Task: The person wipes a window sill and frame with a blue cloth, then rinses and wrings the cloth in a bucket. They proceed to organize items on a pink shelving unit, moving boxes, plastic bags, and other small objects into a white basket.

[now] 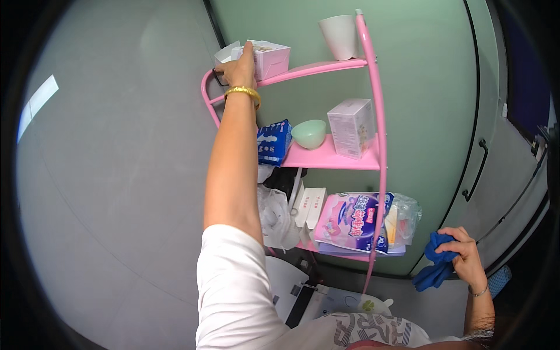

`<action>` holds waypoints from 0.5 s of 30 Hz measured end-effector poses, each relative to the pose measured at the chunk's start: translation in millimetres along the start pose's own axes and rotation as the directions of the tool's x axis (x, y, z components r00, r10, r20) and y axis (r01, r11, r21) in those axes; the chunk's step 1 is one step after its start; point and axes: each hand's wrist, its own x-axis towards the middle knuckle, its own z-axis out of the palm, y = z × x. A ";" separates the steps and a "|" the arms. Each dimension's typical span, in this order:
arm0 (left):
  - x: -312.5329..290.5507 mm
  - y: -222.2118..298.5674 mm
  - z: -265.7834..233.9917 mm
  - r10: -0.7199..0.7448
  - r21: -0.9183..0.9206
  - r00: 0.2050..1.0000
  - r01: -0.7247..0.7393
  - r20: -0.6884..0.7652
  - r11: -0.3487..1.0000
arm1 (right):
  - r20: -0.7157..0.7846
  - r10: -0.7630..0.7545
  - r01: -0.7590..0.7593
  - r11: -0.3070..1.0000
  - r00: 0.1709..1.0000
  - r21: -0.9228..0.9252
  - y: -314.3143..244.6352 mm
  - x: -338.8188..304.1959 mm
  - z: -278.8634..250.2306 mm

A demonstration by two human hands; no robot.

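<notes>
My left hand [238, 71], with a gold bracelet at the wrist, reaches up to the top shelf of a pink rack [318, 69]. Its thumb and fingers are around the near left part of a pink and white box [272, 62]; a white flap or second piece [224, 54] shows beyond the fingers, and I cannot tell whether it belongs to the box. Low on the right, my right hand [466, 256] grips a crumpled blue cloth [435, 274], which hangs from the fingers away from the rack.
A white cup [339, 38] stands at the top shelf's right end. Below are a blue packet [274, 143], a green bowl [309, 134] and a pale box [351, 128]. The bottom shelf holds a pink and purple package [353, 221]. A black door handle [482, 169] is at right.
</notes>
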 end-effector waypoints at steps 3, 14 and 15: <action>18.7 -0.7 7.7 -0.065 -0.011 0.991 0.067 0.116 0.998 | -0.069 0.084 -0.085 0.996 0.994 -0.013 -14.0 -14.8 21.0; 13.9 12.7 -29.3 0.361 -0.636 0.876 -0.084 0.320 0.767 | -0.178 0.234 -0.245 0.968 0.956 -0.046 -62.6 -32.3 55.7; 21.6 9.2 -36.5 0.492 -0.657 0.828 -0.217 0.268 0.722 | -0.177 0.214 -0.224 0.974 0.961 -0.040 -63.2 -30.8 59.5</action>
